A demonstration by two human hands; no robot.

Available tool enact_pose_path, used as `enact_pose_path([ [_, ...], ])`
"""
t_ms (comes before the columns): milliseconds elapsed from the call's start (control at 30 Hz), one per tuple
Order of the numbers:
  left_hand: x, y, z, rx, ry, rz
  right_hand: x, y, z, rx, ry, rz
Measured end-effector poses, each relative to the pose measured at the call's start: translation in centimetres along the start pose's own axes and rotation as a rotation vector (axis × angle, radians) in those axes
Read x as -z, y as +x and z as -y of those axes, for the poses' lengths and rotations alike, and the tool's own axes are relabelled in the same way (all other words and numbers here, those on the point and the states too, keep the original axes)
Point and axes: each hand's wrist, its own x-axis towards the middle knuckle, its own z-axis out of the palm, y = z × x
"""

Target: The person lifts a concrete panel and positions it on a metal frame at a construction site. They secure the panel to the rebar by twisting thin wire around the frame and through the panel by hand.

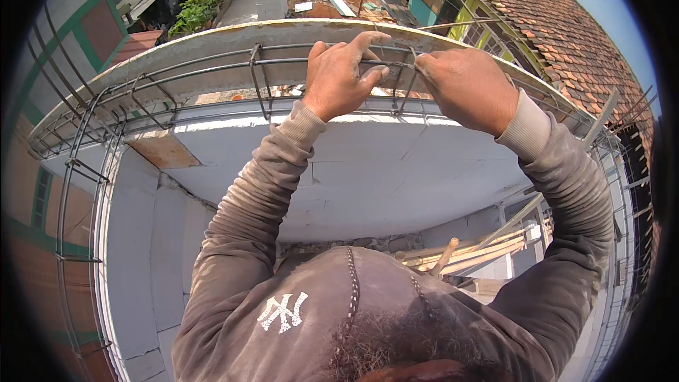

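Atop the white block wall [368,170], the rebar cage [253,64] should prove stiff and heavy, best held by its long bars [283,61]; left hand [339,74] thumb and forefinger spread, right hand [468,86] curled, its pinch undeterminable.

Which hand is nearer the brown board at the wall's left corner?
Left. The left hand is at the rebar cage, right of the brown board; the right hand is farther right along the same cage.
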Motion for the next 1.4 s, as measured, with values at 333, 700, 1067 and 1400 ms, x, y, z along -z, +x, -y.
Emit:
enact_pose_path([
  [333,-1.4,-0.4,1.5,-0.183,0.018,-0.117,2.5,-2.5,2.4,-0.325,0.055,0.007],
  [700,-1.6,-0.4,1.8,-0.184,-0.024,-0.113,0.4,-3.6,4.2,-0.39,-0.451,-0.498],
  [1067,-1.2,-0.4,1.4,-0.149,-0.028,-0.088,-7.3,-2.0,6.5,-0.812,1.482,-0.846],
  [1400,-1.2,-0.5,1.1,-0.152,0.028,-0.095,-10.7,0.3,8.1,-0.731,1.639,-1.206],
])
